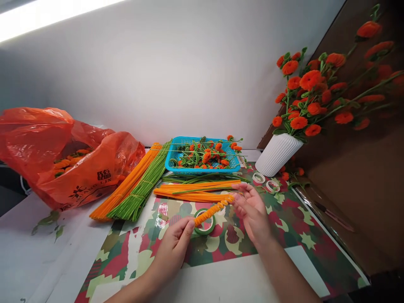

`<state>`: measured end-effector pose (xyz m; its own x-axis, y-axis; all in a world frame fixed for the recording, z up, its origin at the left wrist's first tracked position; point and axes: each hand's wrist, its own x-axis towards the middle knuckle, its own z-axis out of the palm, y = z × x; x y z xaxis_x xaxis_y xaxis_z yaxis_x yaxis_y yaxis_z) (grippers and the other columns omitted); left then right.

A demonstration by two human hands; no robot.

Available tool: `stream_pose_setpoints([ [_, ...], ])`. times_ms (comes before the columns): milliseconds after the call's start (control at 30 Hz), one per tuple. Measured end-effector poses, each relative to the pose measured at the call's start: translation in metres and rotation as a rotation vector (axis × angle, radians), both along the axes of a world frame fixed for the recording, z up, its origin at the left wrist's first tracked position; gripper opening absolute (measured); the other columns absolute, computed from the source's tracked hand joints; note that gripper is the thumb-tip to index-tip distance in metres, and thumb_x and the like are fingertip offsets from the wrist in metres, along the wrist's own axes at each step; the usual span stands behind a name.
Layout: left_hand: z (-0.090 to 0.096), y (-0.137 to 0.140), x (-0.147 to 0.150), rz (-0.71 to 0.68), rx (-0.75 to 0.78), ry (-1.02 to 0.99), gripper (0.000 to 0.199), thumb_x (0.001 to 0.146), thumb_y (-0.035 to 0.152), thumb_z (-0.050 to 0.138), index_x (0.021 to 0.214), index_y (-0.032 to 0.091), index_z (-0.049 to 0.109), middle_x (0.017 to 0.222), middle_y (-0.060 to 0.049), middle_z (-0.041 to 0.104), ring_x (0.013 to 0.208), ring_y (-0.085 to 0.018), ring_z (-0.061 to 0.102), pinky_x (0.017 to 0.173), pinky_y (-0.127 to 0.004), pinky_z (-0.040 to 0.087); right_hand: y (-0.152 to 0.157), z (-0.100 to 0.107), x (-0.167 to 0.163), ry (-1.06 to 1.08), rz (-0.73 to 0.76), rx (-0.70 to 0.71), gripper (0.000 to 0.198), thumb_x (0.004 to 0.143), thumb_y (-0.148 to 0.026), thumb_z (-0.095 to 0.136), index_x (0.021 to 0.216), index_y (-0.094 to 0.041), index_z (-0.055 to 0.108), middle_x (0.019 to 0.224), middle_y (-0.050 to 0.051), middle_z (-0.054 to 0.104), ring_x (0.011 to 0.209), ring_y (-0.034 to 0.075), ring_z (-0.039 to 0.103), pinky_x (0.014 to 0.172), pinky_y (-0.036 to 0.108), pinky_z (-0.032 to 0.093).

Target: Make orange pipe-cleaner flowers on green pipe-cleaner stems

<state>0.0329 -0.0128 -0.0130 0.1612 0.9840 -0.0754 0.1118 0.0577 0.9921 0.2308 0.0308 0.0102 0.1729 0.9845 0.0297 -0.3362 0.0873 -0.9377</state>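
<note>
An orange pipe cleaner (212,211), wound into a tight spiral, is stretched between my two hands over the table. My left hand (176,242) pinches its lower left end between thumb and fingers. At the upper right end, where the coils are looser, my right hand (255,216) grips it with the fingertips. Beneath the spiral lies a roll of green tape (213,226), partly covered by it. Just behind are loose straight orange pipe cleaners (189,191) and dark green ones (192,178).
A blue basket (202,170) holds orange flowers with green stems. Bundled orange (123,185) and green pipe cleaners (143,185) lie left, beside a red plastic bag (91,185). A white vase (277,153) of orange flowers stands right, near two white tape rolls (272,186).
</note>
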Motion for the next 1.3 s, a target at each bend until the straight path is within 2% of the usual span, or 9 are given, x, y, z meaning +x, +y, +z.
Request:
stream_pose_setpoints([
  [100, 0.005, 0.003, -0.009, 0.065, 0.178, 0.165, 0.033, 0.091, 0.043, 0.043, 0.072, 0.019, 0.055, 0.06, 0.002, 0.041, 0.055, -0.013, 0.036, 0.052, -0.024, 0.029, 0.002, 0.002, 0.007, -0.09, -0.024, 0.001, 0.032, 0.073, -0.036, 0.074, 0.095, -0.019, 0.059, 0.104, 0.006, 0.058, 0.088, 0.015, 0.058, 0.069, 0.026, 0.056],
  [200, 0.007, 0.005, -0.017, 0.119, 0.291, 0.272, 0.028, 0.092, 0.035, 0.043, 0.074, 0.02, 0.057, 0.055, 0.004, 0.037, 0.05, -0.013, 0.034, 0.049, -0.024, 0.027, 0.002, 0.001, 0.01, -0.157, -0.114, 0.06, 0.029, 0.075, -0.037, 0.073, 0.091, -0.019, 0.059, 0.096, 0.004, 0.057, 0.083, 0.014, 0.055, 0.063, 0.023, 0.054],
  [300, 0.008, 0.006, -0.022, 0.13, 0.385, 0.355, 0.024, 0.092, 0.031, 0.043, 0.08, 0.021, 0.061, 0.051, 0.005, 0.035, 0.045, -0.013, 0.032, 0.045, -0.024, 0.026, 0.001, -0.002, 0.009, -0.187, -0.115, 0.083, 0.028, 0.077, -0.038, 0.071, 0.094, -0.019, 0.059, 0.091, 0.004, 0.057, 0.081, 0.014, 0.055, 0.06, 0.022, 0.053],
  [433, 0.006, 0.005, -0.025, 0.136, 0.555, 0.531, 0.022, 0.092, 0.024, 0.043, 0.085, 0.02, 0.063, 0.053, 0.004, 0.049, 0.043, -0.012, 0.04, 0.044, -0.023, 0.029, -0.002, -0.004, 0.005, -0.24, -0.202, 0.084, 0.029, 0.073, -0.037, 0.076, 0.09, -0.019, 0.062, 0.084, 0.001, 0.06, 0.073, 0.012, 0.057, 0.06, 0.02, 0.052],
  [600, 0.002, 0.008, -0.028, 0.176, 0.955, 0.784, 0.017, 0.091, 0.021, 0.048, 0.09, 0.016, 0.065, 0.061, -0.003, 0.067, 0.05, -0.015, 0.057, 0.052, -0.024, 0.039, -0.007, -0.004, -0.005, -0.169, -0.08, -0.156, 0.035, 0.062, -0.041, 0.083, 0.082, -0.015, 0.069, 0.069, 0.002, 0.068, 0.057, 0.012, 0.062, 0.057, 0.024, 0.054],
  [667, 0.002, 0.009, -0.029, 0.166, 1.044, 0.846, 0.019, 0.092, 0.02, 0.047, 0.09, 0.016, 0.065, 0.062, -0.004, 0.069, 0.052, -0.015, 0.06, 0.054, -0.024, 0.04, -0.008, -0.003, -0.009, -0.085, -0.052, -0.235, 0.039, 0.057, -0.042, 0.085, 0.081, -0.015, 0.071, 0.067, 0.003, 0.071, 0.056, 0.013, 0.065, 0.059, 0.026, 0.056],
  [900, 0.005, 0.007, -0.026, 0.089, 1.105, 0.936, 0.023, 0.094, 0.021, 0.045, 0.092, 0.017, 0.067, 0.064, -0.004, 0.072, 0.052, -0.015, 0.062, 0.052, -0.025, 0.039, -0.006, -0.003, -0.012, 0.031, -0.043, -0.299, 0.035, 0.055, -0.043, 0.085, 0.072, -0.015, 0.073, 0.063, 0.003, 0.071, 0.056, 0.013, 0.066, 0.057, 0.023, 0.055],
  [1100, 0.004, 0.008, -0.026, 0.051, 1.139, 0.963, 0.021, 0.094, 0.02, 0.045, 0.091, 0.016, 0.066, 0.062, -0.003, 0.07, 0.05, -0.015, 0.06, 0.053, -0.026, 0.04, -0.003, -0.003, -0.011, -0.012, -0.023, -0.303, 0.035, 0.054, -0.043, 0.085, 0.071, -0.015, 0.073, 0.063, 0.003, 0.071, 0.056, 0.013, 0.066, 0.054, 0.021, 0.054],
  [1300, 0.004, 0.012, -0.03, -0.033, 1.149, 0.951, 0.019, 0.093, 0.018, 0.045, 0.09, 0.015, 0.063, 0.064, -0.003, 0.071, 0.05, -0.015, 0.059, 0.052, -0.026, 0.04, 0.002, -0.003, -0.003, -0.091, 0.098, -0.332, 0.034, 0.057, -0.044, 0.083, 0.069, -0.013, 0.073, 0.061, 0.004, 0.07, 0.05, 0.012, 0.063, 0.051, 0.022, 0.054],
])
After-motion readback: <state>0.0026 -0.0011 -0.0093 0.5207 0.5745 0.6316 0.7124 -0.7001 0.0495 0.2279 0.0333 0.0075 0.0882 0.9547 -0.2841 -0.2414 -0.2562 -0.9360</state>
